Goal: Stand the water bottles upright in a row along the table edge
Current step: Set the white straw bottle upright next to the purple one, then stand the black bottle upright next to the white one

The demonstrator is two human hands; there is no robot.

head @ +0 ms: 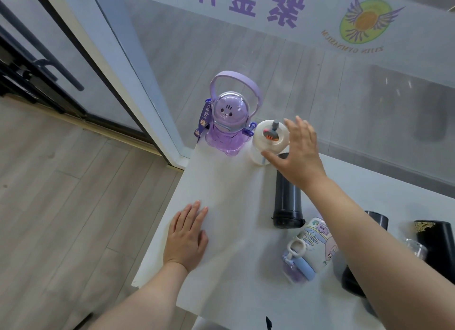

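A purple bear-shaped bottle point(225, 130) with a handle stands upright at the table's far left corner. Beside it on the right stands a white bottle point(267, 141) with a grey straw. My right hand point(299, 155) hovers just right of the white bottle with fingers spread and relaxed, holding nothing. A black flask point(287, 196) lies on its side under my right wrist. A printed bottle point(311, 249) with a blue lid lies on its side, partly hidden by my right forearm. My left hand point(188, 236) rests flat on the white table point(221, 187) near its left edge.
More dark bottles lie at the right: a black one point(434, 246) with gold print, a clear lid point(416, 249), and another dark one point(350, 280) half hidden under my forearm. A glass wall runs behind the table. Wood floor lies to the left.
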